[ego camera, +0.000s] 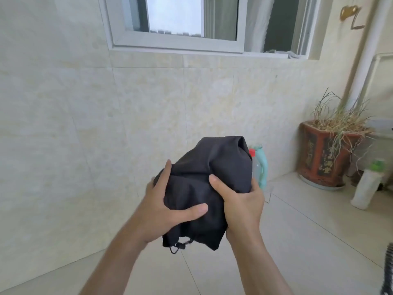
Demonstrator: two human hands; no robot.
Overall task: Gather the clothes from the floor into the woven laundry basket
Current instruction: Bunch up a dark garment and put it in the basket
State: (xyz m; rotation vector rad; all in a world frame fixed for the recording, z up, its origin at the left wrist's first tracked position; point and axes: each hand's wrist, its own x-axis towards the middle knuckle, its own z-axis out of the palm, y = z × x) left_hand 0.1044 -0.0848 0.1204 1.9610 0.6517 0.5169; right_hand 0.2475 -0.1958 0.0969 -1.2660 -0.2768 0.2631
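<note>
Both hands, left hand [170,206] and right hand [240,201], clutch a bunched black garment [214,173] lifted above the tiled floor [297,241]; no basket is visible, so depositing seemingly remains.

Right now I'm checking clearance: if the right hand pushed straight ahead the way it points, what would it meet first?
Beyond the dark garment the right hand grips, probably the teal bottle by the tiled wall; depth is unclear.
</note>
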